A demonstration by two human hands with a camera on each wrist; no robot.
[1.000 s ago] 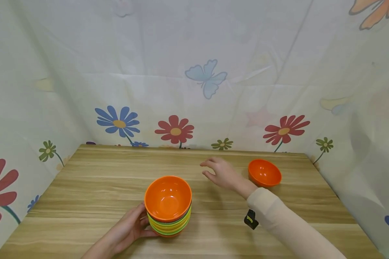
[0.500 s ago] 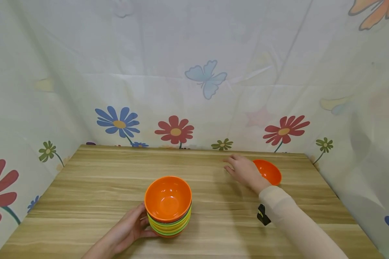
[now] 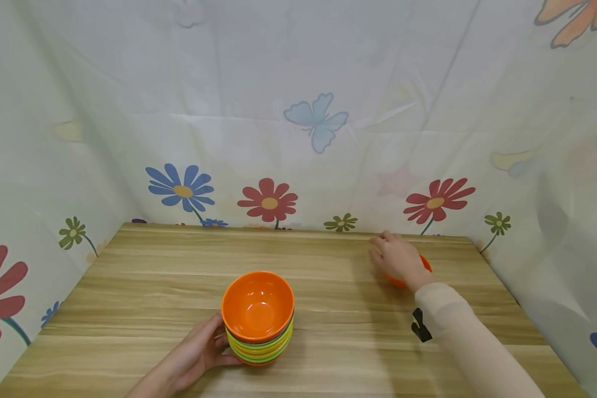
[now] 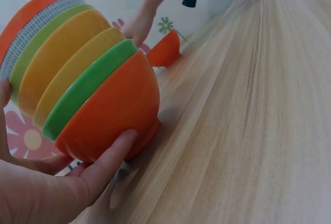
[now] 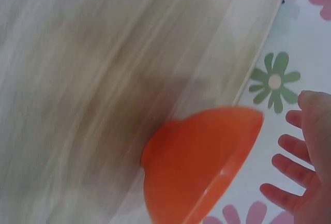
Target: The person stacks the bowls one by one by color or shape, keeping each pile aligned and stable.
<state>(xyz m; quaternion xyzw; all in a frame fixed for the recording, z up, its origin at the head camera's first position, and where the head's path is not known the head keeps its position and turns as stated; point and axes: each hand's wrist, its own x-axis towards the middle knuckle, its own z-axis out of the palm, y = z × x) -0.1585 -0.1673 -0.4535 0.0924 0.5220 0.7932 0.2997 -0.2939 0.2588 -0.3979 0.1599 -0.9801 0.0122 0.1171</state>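
Note:
In the head view, a stack of nested bowls (image 3: 258, 309) stands at the front middle of the wooden table, an orange one on top and green, yellow and orange rims below. My left hand (image 3: 199, 354) holds its lower left side. The left wrist view shows the thumb (image 4: 111, 157) along the bottom orange bowl (image 4: 121, 105), with other fingers partly behind the stack. Farther right, my right hand (image 3: 398, 258) hovers over a single orange bowl (image 3: 397, 282), hiding most of it. In the right wrist view, its spread fingers (image 5: 295, 169) are apart from that bowl (image 5: 196, 162).
A wooden table (image 3: 179, 276) spans the lower view. Pale cloth walls (image 3: 219, 138) printed with flowers and a butterfly rise at the back and both sides. A black strap piece (image 3: 420, 326) hangs by the right sleeve (image 3: 467, 331).
My right hand has moved right, away from the stack, to above the single orange bowl. My left hand and the stack have stayed in place.

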